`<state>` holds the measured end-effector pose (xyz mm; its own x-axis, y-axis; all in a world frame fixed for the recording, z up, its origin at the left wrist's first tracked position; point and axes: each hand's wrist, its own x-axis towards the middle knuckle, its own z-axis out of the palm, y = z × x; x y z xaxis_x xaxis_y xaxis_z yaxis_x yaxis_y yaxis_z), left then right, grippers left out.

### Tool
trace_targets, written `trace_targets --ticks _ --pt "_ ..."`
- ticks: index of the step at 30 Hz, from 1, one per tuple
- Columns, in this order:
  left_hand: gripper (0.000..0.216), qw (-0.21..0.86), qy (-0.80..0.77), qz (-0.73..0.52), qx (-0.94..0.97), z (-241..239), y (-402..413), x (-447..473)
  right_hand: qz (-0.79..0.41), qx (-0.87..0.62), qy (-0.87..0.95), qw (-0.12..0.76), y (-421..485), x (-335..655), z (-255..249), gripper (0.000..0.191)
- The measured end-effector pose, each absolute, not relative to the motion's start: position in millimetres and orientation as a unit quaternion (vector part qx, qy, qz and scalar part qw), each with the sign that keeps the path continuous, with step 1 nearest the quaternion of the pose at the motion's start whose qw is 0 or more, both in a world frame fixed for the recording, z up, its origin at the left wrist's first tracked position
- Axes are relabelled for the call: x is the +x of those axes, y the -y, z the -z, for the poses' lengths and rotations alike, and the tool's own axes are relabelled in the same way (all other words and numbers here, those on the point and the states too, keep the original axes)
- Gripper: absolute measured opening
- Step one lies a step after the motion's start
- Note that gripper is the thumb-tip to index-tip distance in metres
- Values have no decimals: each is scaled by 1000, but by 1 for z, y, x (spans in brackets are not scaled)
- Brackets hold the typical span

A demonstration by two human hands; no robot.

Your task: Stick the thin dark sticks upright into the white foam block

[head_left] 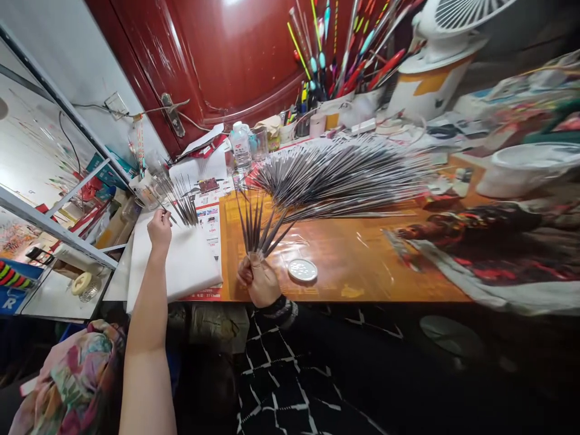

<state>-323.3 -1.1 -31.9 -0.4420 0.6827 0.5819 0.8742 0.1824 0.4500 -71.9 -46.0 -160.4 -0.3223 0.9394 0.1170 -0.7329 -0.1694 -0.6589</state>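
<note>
My left hand [159,231] is closed in a pinch on one thin, dark fishing float, above the left part of a white foam block [181,269]. Several more dark floats [183,208] stand upright in the far side of that block, just right of the hand. In my right hand [261,281] is a fanned bunch of dark, tapered fishing floats [255,232], gripped at the lower ends with the tips pointing up and away. Right of this hand, a small round white lid [302,270] lies on the orange table top.
A large heap of thin grey sticks [335,175] covers the table's back. Behind it stand a clear bottle [241,148] and tubs of colourful floats [333,106]. A white fan [439,42], a white bowl [521,172] and a stained cloth [484,272] are rightward. Metal shelving [58,90] borders the left.
</note>
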Motion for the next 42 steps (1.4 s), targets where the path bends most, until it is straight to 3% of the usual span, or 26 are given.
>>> trace_targets --ticks 17,24,34,36,39,42 --pt "15 95 754 407 -507 53 -25 -340 -784 -152 307 518 50 -59 157 58" --pt "19 60 764 406 -498 67 -21 -342 -773 -153 293 542 50 -65 161 56" --pt "20 88 798 336 -493 33 5 -309 -756 -167 309 552 46 -73 169 60" --pt "19 -9 758 375 -533 29 22 -277 -750 -167 315 557 46 -73 168 59" --pt "21 -254 633 417 -601 30 50 -218 -738 -175 315 571 47 -72 165 58" --pt "23 -339 562 424 -625 33 68 -175 -733 -191 322 569 49 -69 161 57"
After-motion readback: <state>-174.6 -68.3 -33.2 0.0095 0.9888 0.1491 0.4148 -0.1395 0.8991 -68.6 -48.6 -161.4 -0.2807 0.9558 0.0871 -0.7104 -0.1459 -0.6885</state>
